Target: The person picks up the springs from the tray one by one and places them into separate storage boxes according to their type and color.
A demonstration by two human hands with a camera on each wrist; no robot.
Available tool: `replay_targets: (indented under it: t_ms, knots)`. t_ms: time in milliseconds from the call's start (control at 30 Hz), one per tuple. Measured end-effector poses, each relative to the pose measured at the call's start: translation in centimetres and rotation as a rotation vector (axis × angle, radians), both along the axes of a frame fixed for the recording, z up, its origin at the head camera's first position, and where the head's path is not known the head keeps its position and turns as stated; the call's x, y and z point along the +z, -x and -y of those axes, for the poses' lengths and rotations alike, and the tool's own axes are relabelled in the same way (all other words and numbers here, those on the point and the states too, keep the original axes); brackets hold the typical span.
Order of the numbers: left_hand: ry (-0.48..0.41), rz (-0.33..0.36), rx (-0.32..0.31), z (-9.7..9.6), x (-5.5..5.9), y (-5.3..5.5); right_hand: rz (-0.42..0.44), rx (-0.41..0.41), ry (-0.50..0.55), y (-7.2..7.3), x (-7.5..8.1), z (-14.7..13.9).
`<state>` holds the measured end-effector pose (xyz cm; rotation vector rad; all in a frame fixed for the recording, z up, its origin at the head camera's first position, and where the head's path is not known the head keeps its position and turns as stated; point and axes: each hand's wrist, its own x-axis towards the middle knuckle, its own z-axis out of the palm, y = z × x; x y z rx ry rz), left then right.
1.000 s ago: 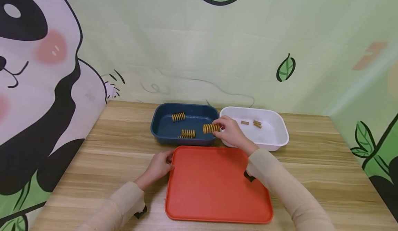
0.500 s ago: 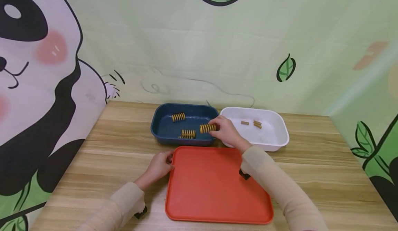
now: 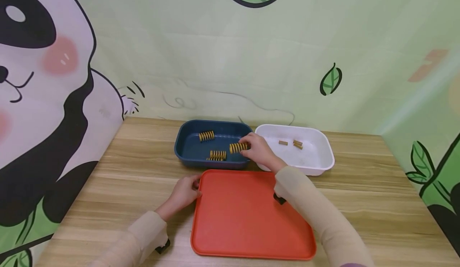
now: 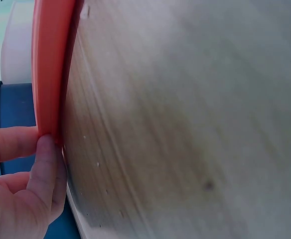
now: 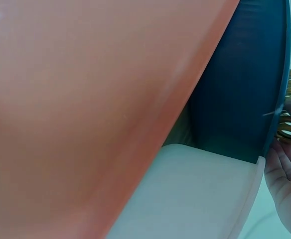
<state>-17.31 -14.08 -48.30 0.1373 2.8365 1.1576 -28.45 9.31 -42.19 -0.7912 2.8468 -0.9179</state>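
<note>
My right hand [image 3: 259, 151] pinches a yellow coil spring [image 3: 238, 147] by its right end, over the right part of the dark blue bin [image 3: 187, 155]. In the right wrist view, coils of the spring [image 5: 289, 130] show between the fingers beyond the bin's wall. Inside the blue bin lie more springs, one at the back [image 3: 206, 135] and others near the front wall [image 3: 217, 155], partly hidden by that wall. At the upper left corner of the red tray [image 3: 251, 215], my left hand [image 3: 184, 191] grips the rim; the left wrist view shows thumb and fingers pinching it.
A white bin [image 3: 314, 155] stands right of the blue one and holds small brown wooden-looking pegs [image 3: 297, 144]. Both bins sit behind the red tray on the wood-grain table [image 3: 363, 179]. A printed cloth [image 3: 215, 59] hangs behind the table.
My right hand has moved slightly left with the spring, farther over the blue bin, and its forearm has followed. The left hand and the tray have stayed put.
</note>
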Motion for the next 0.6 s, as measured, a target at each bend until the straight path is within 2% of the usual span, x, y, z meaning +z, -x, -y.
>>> replay_targets:
  t_ms: [200, 600]
  knots:
    - [0.001, 0.022, 0.004, 0.0, 0.1, 0.0, -0.018, 0.0, -0.053, 0.7, -0.2, 0.3]
    - [0.0, 0.02, 0.008, -0.1, 0.1, 0.0, -0.015, -0.006, -0.076, 1.5, -0.2, 1.2]
